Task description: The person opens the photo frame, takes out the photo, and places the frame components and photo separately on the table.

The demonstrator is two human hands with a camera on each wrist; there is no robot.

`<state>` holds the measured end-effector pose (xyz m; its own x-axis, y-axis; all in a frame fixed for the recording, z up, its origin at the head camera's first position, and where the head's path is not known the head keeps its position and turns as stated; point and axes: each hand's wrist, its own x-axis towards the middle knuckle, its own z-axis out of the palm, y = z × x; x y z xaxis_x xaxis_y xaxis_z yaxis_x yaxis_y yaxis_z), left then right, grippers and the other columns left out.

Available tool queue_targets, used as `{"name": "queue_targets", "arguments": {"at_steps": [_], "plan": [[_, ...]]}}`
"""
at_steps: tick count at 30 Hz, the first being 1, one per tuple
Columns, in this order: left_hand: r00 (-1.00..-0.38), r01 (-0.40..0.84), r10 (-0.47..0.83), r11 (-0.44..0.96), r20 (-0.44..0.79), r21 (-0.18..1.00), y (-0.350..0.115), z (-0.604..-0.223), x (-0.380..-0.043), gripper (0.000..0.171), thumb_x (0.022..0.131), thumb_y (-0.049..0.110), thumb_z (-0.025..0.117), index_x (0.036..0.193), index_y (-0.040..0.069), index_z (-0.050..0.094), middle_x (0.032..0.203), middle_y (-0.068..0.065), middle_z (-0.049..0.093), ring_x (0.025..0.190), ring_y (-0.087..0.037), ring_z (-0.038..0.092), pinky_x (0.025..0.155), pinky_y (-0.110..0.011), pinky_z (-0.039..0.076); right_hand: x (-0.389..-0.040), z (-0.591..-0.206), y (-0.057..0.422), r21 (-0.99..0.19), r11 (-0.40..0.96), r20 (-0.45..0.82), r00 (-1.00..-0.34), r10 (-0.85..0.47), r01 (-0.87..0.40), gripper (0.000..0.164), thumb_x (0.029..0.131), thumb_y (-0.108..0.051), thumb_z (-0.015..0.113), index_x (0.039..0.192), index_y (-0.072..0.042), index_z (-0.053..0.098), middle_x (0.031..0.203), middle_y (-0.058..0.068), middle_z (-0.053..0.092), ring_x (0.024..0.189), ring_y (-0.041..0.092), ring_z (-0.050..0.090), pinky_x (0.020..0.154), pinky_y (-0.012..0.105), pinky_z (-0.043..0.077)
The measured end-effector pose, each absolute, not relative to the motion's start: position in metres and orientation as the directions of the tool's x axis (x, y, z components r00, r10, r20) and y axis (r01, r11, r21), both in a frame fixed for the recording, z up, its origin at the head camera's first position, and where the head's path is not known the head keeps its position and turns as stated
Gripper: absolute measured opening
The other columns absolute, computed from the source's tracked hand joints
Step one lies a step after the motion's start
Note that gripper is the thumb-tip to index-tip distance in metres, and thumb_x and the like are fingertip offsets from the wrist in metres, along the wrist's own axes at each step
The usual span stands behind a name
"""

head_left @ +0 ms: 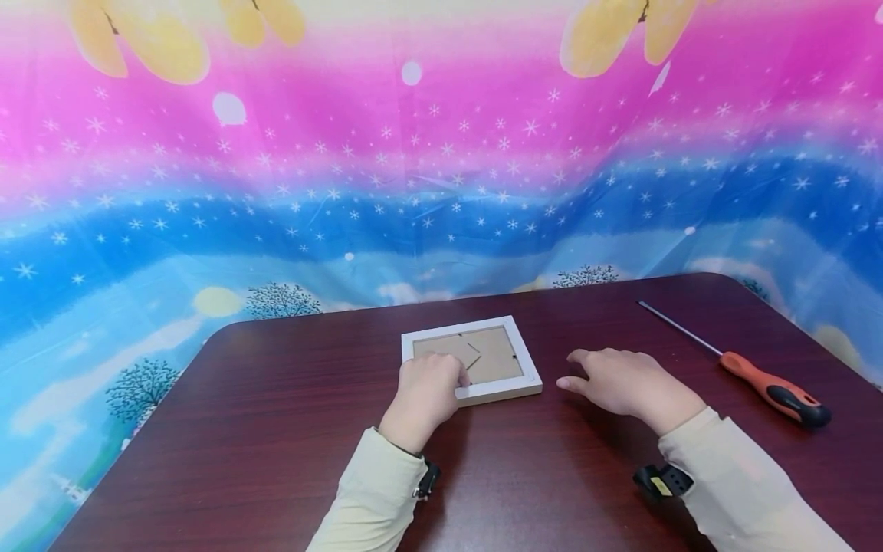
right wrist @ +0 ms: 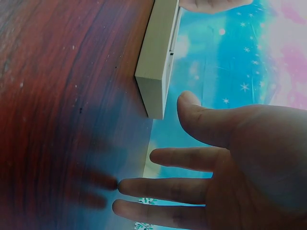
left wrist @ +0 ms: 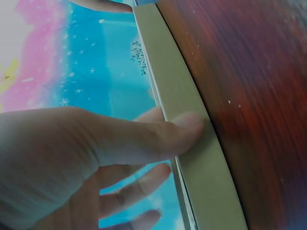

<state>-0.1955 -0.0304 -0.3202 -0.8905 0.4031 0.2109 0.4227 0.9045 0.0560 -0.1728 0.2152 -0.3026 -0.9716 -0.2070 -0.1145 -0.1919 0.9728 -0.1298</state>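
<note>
A small white picture frame lies back side up near the middle of the table, showing its brown backing board and thin dark metal pieces. My left hand grips its near edge toward the left. In the left wrist view the thumb presses the frame's pale side, with the index finger bent over the top and the other fingers spread. To the right of the frame, apart from it, hovers my right hand. Its thumb and fingers are extended and hold nothing.
A screwdriver with an orange and black handle lies at the right of the dark red wooden table, its tip toward the back. Behind the table hangs a colourful cloth with snowflakes and trees.
</note>
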Motion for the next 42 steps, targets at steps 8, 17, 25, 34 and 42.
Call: {"name": "queue_targets", "arguments": {"at_steps": [8,17,25,34,42], "plan": [[-0.868,0.464,0.446,0.885,0.219,0.037,-0.031,-0.323,-0.197,0.021,0.068,0.013,0.077,0.086,0.023,0.077,0.088,0.004,0.074,0.086,-0.017,0.062,0.065,-0.039,0.055,-0.173,-0.304,0.215,-0.132,0.973,-0.11,-0.973,-0.205,-0.19,0.059,0.088,-0.046,0.055,0.129,-0.003,0.055,0.123,0.025,0.064,0.11,0.042,0.057,0.083,0.063,0.049],[-0.882,0.457,0.43,0.88,0.195,0.127,-0.032,-0.317,-0.198,0.012,0.079,0.026,0.071,0.09,0.021,0.073,0.09,0.003,0.069,0.089,-0.017,0.061,0.07,-0.04,0.055,-0.173,-0.304,0.214,-0.127,0.973,-0.109,-0.973,-0.205,-0.191,0.059,0.088,-0.044,0.056,0.129,-0.002,0.055,0.124,0.026,0.063,0.111,0.043,0.056,0.083,0.063,0.048],[-0.895,0.426,0.393,0.893,0.21,0.145,-0.047,-0.316,-0.207,0.026,0.081,0.029,0.067,0.102,0.015,0.071,0.108,-0.006,0.065,0.105,-0.026,0.054,0.087,-0.045,0.051,-0.175,-0.304,0.219,-0.134,0.972,-0.117,-0.971,-0.21,-0.194,0.061,0.088,-0.047,0.055,0.129,-0.002,0.055,0.124,0.026,0.062,0.11,0.043,0.056,0.082,0.063,0.048],[-0.926,0.376,0.367,0.892,0.084,0.25,-0.072,-0.322,-0.22,0.062,0.081,0.045,0.064,0.131,0.011,0.053,0.133,-0.011,0.057,0.123,-0.029,0.047,0.102,-0.05,0.043,-0.178,-0.303,0.225,-0.137,0.975,-0.107,-0.976,-0.191,-0.176,0.06,0.089,-0.048,0.053,0.129,-0.003,0.055,0.124,0.027,0.062,0.111,0.045,0.055,0.084,0.065,0.046],[-0.946,0.294,0.321,0.901,-0.035,0.319,-0.081,-0.323,-0.219,0.086,0.075,0.055,0.066,0.141,0.006,0.04,0.14,-0.018,0.047,0.128,-0.032,0.04,0.103,-0.052,0.042,-0.181,-0.292,0.244,-0.161,0.972,-0.09,-0.978,-0.187,-0.171,0.068,0.091,-0.052,0.048,0.132,0.002,0.051,0.123,0.03,0.062,0.111,0.046,0.055,0.086,0.065,0.046]]}}
